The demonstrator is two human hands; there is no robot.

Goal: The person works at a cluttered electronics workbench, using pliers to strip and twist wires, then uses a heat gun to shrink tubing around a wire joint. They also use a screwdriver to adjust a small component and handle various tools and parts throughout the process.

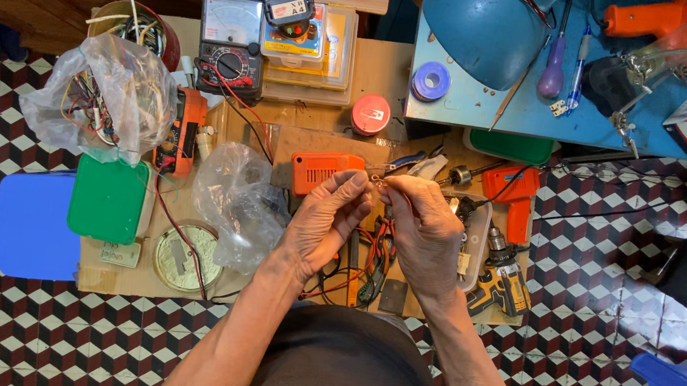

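Note:
Both my hands are raised over a cardboard work surface point(178, 286) on the floor. My left hand point(325, 221) and my right hand point(426, 228) meet fingertip to fingertip, pinching a small metal part point(379, 180) between them. The part is tiny and mostly hidden by my fingers. Just beyond the fingertips lies an orange plastic box point(318, 170). Under my hands lie pliers and red wires point(369, 273).
An analog multimeter point(231, 40) and an orange meter point(184, 132) sit at the back left, near a plastic bag of wires point(104, 97). A green lid point(107, 199), a blue stool point(34, 224), an orange glue gun point(515, 200), a yellow drill point(504, 282) and a blue lamp point(483, 28) surround the spot.

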